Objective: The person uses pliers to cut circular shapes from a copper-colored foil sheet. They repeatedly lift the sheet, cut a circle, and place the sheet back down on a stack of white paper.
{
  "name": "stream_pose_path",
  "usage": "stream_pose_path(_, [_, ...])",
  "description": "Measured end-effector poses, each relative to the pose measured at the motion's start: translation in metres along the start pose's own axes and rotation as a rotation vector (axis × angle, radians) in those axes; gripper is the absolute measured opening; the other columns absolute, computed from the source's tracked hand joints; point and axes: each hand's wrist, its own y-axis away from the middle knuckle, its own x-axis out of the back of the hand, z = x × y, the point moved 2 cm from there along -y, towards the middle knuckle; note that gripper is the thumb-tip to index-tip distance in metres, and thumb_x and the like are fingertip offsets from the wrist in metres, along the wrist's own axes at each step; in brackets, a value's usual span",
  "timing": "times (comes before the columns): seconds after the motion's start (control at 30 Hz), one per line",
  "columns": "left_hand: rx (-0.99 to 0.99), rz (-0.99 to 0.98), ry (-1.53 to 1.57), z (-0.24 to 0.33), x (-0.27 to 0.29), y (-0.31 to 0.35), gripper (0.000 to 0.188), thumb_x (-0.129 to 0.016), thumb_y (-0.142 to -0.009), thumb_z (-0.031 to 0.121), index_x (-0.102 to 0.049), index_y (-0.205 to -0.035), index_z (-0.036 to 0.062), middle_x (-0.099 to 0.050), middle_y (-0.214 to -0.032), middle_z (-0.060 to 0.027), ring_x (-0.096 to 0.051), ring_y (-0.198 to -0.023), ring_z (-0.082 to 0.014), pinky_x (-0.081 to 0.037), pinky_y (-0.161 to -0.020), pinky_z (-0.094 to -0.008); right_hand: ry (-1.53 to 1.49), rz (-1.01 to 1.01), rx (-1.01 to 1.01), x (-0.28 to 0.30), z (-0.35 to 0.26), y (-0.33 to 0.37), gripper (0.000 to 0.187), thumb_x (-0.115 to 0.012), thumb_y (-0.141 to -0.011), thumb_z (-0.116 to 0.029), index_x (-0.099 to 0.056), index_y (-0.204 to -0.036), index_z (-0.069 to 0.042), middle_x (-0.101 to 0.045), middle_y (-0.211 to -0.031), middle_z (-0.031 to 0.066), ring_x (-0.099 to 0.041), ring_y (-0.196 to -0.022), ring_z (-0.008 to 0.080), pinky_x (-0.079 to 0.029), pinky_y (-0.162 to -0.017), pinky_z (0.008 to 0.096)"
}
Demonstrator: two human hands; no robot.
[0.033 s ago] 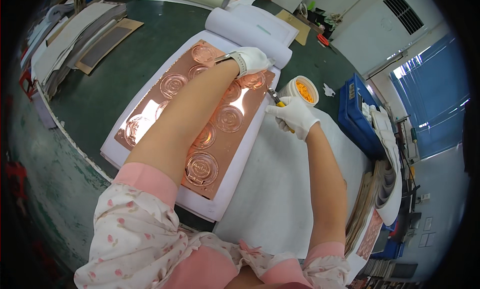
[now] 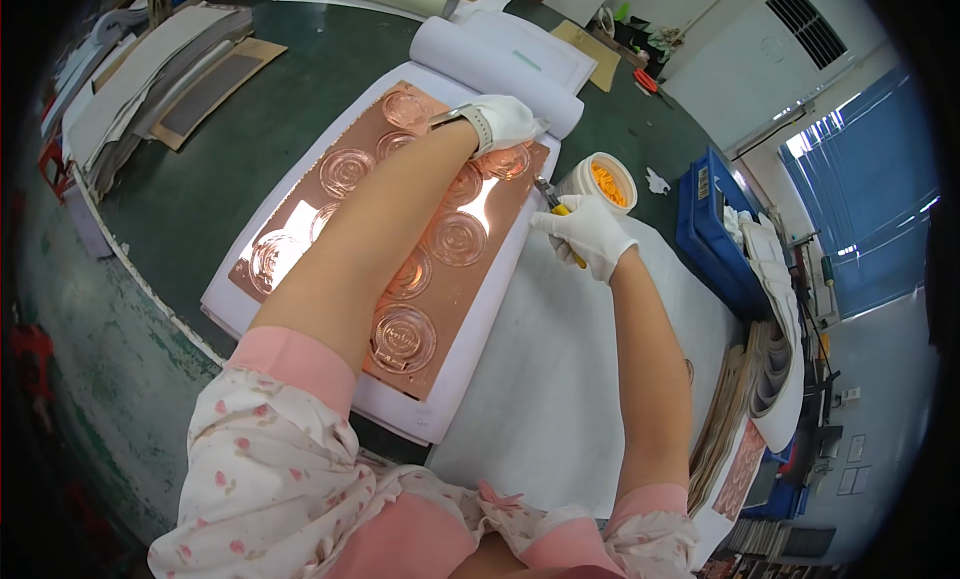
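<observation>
copper sheet lies under the left hand, beside the right hand.
right hand is closed around a yellow tool; left fingers are mostly hidden, i cannot tell their grip.

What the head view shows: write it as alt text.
The gloved left hand reaches across a coppery sheet with circular designs; the gloved right hand holds a yellow-handled tool beside it, near a tub of orange pieces.

The left arm reaches far forward, slanting rightward, its white-gloved left hand back upward and fingers mostly hidden. The right arm rises more steeply, the white-gloved right hand turned inward, fingers curled in a grip. The hands are apart.
</observation>
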Motion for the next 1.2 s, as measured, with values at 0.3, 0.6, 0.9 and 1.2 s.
stream_pose_path(0.3, [0.038, -0.077, -0.078, 0.004, 0.002, -0.001, 0.052, -0.028, -0.091, 0.042, -0.064, -0.097, 0.0037, -0.060, -0.098, -0.0218, -0.057, -0.093, -0.0377, -0.041, -0.087, -0.0430, 0.025, -0.083, 0.069, 0.002, 0.016, -0.011, 0.028, -0.067, -0.078, -0.025, -0.050, -0.068, -0.005, -0.052, -0.056, 0.0058, -0.050, -0.044, 0.0147, -0.037, -0.037, 0.0263])
stream_pose_path(0.6, [0.054, -0.065, -0.052, 0.006, 0.004, 0.002, 0.062, -0.026, -0.090, 0.049, -0.064, -0.094, 0.0007, -0.060, -0.096, -0.0243, -0.056, -0.094, -0.0391, -0.040, -0.088, -0.0422, -0.097, -0.089, 0.013, 0.013, 0.004, -0.014, 0.032, -0.067, -0.078, -0.032, -0.052, -0.076, -0.004, -0.053, -0.061, 0.0056, -0.053, -0.049, 0.0155, -0.042, -0.041, 0.0265])
stream_pose_path(0.9, [0.037, -0.058, -0.063, 0.001, -0.005, -0.009, 0.066, -0.026, -0.090, 0.053, -0.064, -0.091, 0.0003, -0.059, -0.096, -0.0251, -0.056, -0.093, -0.0394, -0.040, -0.087, -0.0419, -0.353, -0.097, 0.017, 0.008, 0.013, -0.028, 0.032, -0.061, -0.083, -0.034, -0.049, -0.071, -0.007, -0.047, -0.052, 0.0032, -0.045, -0.039, 0.0141, -0.034, -0.034, 0.0263])
stream_pose_path(1.2, [-0.024, -0.003, -0.196, -0.013, -0.014, -0.013, 0.049, -0.027, -0.093, 0.039, -0.061, -0.100, 0.0032, -0.061, -0.092, -0.0227, -0.057, -0.091, -0.0386, -0.043, -0.082, -0.0449, -0.295, 0.251, 0.199, -0.008, 0.047, 0.013, 0.041, -0.056, -0.084, -0.044, -0.053, -0.079, -0.003, -0.050, -0.057, 0.0044, -0.047, -0.042, 0.0153, -0.036, -0.040, 0.0273])
